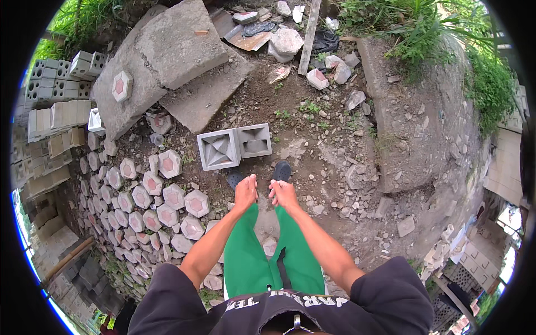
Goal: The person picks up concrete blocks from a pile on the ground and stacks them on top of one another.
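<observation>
Two grey concrete blocks stand side by side on the soil just ahead of my feet, touching or nearly so. The left block (pixel 218 149) has a recessed cross-shaped face; the right block (pixel 255 140) is slightly smaller, with angled recesses. My left hand (pixel 245 192) hangs near the left block's lower right corner, its fingers curled closed. Beside it, a little apart, my right hand (pixel 283 194) is loosely curled above my right shoe (pixel 282 171). Neither hand touches a block, and nothing shows in either one.
Many hexagonal pavers (pixel 169 164) with reddish centres cover the ground at left. Broken concrete slabs (pixel 184 42) lean at the far left, near stacked hollow blocks (pixel 58 114). A wooden plank (pixel 310 36) and rubble (pixel 286 43) lie ahead. A long slab (pixel 405 123) runs along the right.
</observation>
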Tool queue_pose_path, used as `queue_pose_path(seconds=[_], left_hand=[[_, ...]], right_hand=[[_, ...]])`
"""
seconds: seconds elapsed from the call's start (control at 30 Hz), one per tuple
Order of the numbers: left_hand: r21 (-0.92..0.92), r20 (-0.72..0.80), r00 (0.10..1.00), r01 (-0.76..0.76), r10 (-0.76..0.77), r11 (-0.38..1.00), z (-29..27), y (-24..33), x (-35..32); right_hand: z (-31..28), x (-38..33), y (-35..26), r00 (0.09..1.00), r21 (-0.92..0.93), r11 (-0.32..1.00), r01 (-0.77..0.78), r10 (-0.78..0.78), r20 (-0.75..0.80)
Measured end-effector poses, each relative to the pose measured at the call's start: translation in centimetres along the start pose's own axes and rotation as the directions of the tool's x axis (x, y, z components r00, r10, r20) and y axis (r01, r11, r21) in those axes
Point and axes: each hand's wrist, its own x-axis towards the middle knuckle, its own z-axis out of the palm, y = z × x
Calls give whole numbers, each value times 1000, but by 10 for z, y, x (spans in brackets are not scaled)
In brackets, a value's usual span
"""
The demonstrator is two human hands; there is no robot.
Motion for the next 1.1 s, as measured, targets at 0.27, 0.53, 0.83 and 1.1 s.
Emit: queue_pose_path(seconds=[0.27, 0.53, 0.83, 1.1], left_hand=[[-196, -40, 964, -266, 263, 944, -10, 81, -108], [-162, 255, 872, -388, 419, 907, -28, 93, -193], [-120, 675, 627, -427, 389, 896, -2, 104, -250], [-11, 924, 301, -599, 238, 801, 107, 99, -336]], right_hand=[[-25, -145, -47, 904, 18, 939, 343, -324, -279], [0, -249, 0, 728, 71, 864, 499, -373, -575], [25, -361, 77, 553, 385, 525, 759, -207, -807], [33, -463, 202, 282, 297, 424, 856, 100, -954]])
